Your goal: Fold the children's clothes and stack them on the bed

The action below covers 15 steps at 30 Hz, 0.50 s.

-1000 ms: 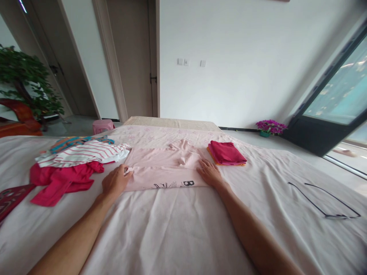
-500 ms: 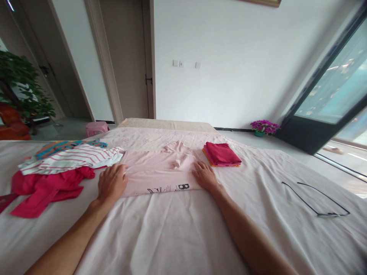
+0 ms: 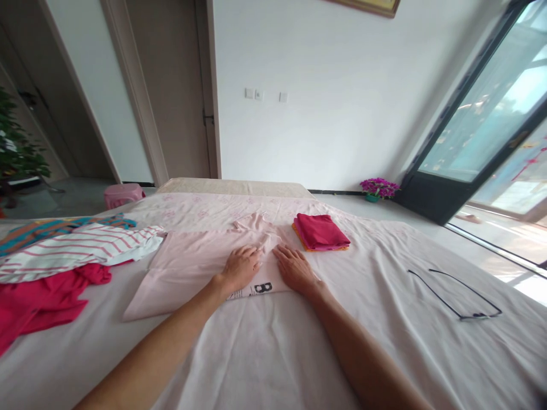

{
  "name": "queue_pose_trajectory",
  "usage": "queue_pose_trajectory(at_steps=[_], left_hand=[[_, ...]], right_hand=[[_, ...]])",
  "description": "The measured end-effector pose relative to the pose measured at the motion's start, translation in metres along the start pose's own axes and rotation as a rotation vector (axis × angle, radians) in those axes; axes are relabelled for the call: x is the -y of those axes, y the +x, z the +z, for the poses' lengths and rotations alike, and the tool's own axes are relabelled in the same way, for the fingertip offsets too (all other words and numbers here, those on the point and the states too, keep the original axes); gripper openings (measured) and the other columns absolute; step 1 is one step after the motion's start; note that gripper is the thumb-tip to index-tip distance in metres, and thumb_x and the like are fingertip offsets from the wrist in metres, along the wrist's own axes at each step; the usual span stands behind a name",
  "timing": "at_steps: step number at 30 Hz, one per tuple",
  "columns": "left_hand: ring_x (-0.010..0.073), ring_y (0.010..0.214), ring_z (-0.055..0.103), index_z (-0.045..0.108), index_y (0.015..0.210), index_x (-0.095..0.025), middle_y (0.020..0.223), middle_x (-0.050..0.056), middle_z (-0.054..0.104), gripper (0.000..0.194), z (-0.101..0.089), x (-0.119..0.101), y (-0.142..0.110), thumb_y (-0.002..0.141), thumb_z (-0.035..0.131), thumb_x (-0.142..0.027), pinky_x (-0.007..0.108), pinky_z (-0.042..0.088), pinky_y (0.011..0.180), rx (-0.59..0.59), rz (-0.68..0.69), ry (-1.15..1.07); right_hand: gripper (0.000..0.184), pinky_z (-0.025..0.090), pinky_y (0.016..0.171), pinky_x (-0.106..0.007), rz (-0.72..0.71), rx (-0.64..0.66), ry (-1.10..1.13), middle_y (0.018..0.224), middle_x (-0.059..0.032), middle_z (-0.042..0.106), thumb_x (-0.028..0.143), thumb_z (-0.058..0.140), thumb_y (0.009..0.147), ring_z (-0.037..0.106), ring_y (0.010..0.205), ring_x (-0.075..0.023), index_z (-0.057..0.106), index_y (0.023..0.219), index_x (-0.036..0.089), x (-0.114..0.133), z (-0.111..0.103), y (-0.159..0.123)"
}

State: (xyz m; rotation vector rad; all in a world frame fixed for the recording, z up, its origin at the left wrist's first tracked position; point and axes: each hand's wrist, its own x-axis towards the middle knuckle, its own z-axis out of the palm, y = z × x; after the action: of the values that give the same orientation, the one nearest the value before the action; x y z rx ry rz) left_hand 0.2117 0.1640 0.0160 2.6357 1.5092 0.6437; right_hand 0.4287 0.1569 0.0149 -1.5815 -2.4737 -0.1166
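Note:
A pale pink T-shirt lies partly folded on the bed, its near strip turned up to show a black printed "B" and small lettering. My left hand rests on the middle of the shirt, fingers laid flat on the cloth. Close to its right, my right hand presses down on the shirt's right part with fingers stretched out. Both palms face down, so what is beneath them is hidden. Just beyond my right hand sits a folded stack of clothes, red on top with orange below.
At left, a loose heap holds a striped white shirt, a red garment and a blue-and-orange striped garment. Black-framed glasses lie on the bedsheet at right. A pink stool and purple flowers stand beyond the bed.
My left hand has moved right, from the shirt's left end to its middle. The shirt's left near part has spread out toward me. The view has shifted slightly right.

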Motion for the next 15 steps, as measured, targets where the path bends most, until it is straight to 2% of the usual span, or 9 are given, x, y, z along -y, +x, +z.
queue_pose_trajectory(at_steps=[3,7,9,12,15], left_hand=[[0.028,0.137,0.042,0.049,0.142,-0.025,0.149,0.011,0.048,0.049,0.013,0.003,-0.006,0.094,0.048,-0.035,0.046,0.033,0.112,0.001,-0.071,0.101],[0.0311,0.142,0.035,0.042,0.147,-0.027,0.154,0.011,0.04,0.054,0.016,0.009,-0.013,0.096,0.045,-0.042,0.051,0.028,0.114,0.045,-0.147,0.175],[0.0308,0.142,0.034,0.041,0.148,-0.024,0.155,0.012,0.04,0.056,0.013,0.013,-0.017,0.095,0.045,-0.042,0.05,0.027,0.115,0.06,-0.116,0.157],[0.0268,0.14,0.038,0.039,0.148,-0.02,0.151,0.013,0.044,0.055,0.0,0.027,-0.029,0.095,0.045,-0.037,0.043,0.03,0.114,0.044,-0.049,0.131],[0.0256,0.132,0.046,0.044,0.144,-0.019,0.142,0.013,0.053,0.051,-0.019,0.051,-0.055,0.094,0.045,-0.029,0.041,0.034,0.11,-0.012,-0.172,0.2]], right_hand=[[0.049,0.023,0.116,-0.037,0.045,-0.004,0.003,0.152,-0.0059,0.044,0.03,0.033,0.099,0.035,0.139,-0.0206,0.045,0.146,0.022,-0.001,0.004,0.001],[0.049,0.021,0.116,-0.038,0.097,0.01,0.003,0.154,-0.0065,0.04,0.033,0.033,0.1,0.033,0.141,-0.0217,0.044,0.146,0.021,-0.001,0.006,0.003],[0.048,0.024,0.114,-0.039,0.135,-0.002,0.001,0.153,-0.007,0.041,0.036,0.034,0.1,0.034,0.139,-0.0227,0.045,0.145,0.021,0.0,0.005,0.002],[0.043,0.033,0.105,-0.039,0.242,-0.028,-0.03,0.141,-0.01,0.052,0.039,0.035,0.1,0.044,0.128,-0.026,0.052,0.136,0.022,0.002,0.001,-0.001],[0.037,0.037,0.097,-0.04,0.351,-0.043,-0.1,0.125,-0.0126,0.059,0.04,0.037,0.099,0.05,0.117,-0.0285,0.059,0.124,0.022,0.002,-0.006,-0.006]])
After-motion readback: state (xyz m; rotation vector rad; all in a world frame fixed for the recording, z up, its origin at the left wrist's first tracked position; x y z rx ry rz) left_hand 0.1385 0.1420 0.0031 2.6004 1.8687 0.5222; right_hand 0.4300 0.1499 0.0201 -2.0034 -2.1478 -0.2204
